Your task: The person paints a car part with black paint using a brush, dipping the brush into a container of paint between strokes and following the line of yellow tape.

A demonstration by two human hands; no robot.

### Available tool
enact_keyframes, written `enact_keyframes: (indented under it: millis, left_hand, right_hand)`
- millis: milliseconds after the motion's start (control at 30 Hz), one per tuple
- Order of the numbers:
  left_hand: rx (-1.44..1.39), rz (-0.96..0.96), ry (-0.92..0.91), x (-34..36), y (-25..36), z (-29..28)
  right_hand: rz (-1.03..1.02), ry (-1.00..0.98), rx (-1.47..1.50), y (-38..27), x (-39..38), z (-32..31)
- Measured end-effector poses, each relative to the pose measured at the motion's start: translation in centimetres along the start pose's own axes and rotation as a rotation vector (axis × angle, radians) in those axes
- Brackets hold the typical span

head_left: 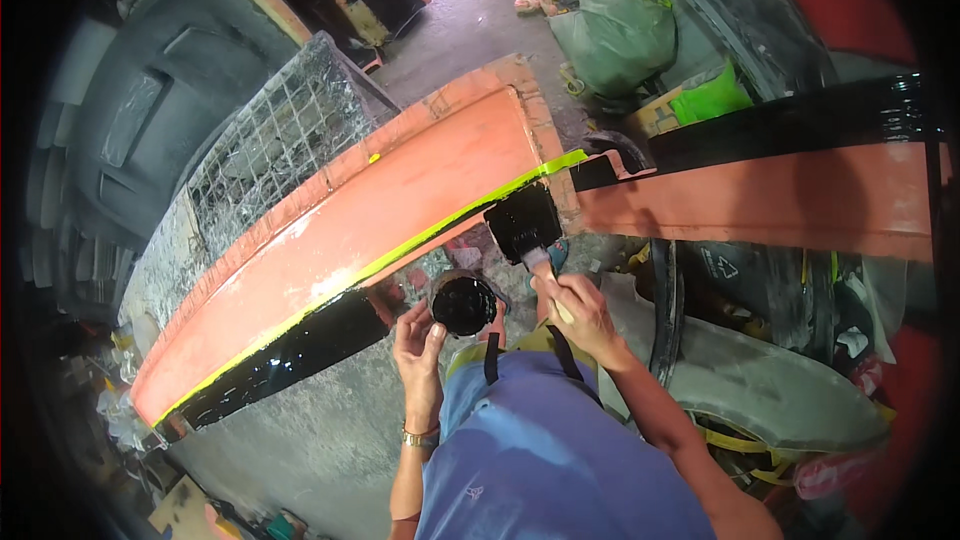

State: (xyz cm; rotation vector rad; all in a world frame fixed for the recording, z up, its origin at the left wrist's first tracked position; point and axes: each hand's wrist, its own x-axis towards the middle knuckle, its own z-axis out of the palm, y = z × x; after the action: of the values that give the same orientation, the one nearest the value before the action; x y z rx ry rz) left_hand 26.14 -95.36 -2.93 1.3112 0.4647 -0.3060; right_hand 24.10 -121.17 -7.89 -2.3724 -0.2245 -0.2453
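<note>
The person's right hand (580,315) is closed round the handle of a brush (543,270), bristles against a square black patch (522,220) at the right end of a long orange panel (350,210). The left hand (417,340) curls at the side of a round pot (463,305) of glossy black liquid, held just left of the brush.

From where I stand, the work looks well along. The square is black nearly all over, and the long black section (300,350) on the panel's near left side shines as if wet. A yellow-green strip (400,250) divides the black from the orange. The broad orange face carries no black coat, and I can't tell whether it is meant to. What remains seems to be the square's near edge, under the bristles.

The panel slants from near left to far right, over a grey, dusty surface (300,450) at the near left. On the right is another orange length (800,195) with a black far band. Beyond lie a grey mesh piece (280,130), stacked dark panels (150,130) on the left, and a stuffed green bag (615,35) on the concrete floor (470,0). A curved grey part (780,400) rests at the near right among scraps.
</note>
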Motion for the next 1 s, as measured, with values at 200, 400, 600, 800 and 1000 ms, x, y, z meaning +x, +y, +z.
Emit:
enact_keyframes:
  millis: [200,400,600,800,1000]
  left_hand:
    - [-0.005,-0.007,-0.005,-0.1,0.3,-0.4]
    - [0.013,-0.002,-0.015,0.3,0.7,-0.4]
    - [-0.009,0.007,0.031,-0.4,0.7,-1.5]
    - [-0.006,-0.004,0.066,-1.0,0.8,-2.7]
    - [-0.024,0.028,0.114,-1.0,1.0,-4.6]
  right_hand:
    - [0.083,0.014,0.07,-2.2,-2.1,-2.3]
    - [0.053,0.159,0.001,-0.8,4.7,-0.6]
    - [0.117,0.204,-0.052,-1.3,6.8,1.0]
    - [0.064,0.131,-0.066,-3.6,7.1,3.0]
    - [-0.028,0.083,-0.008,-6.0,7.3,4.4]
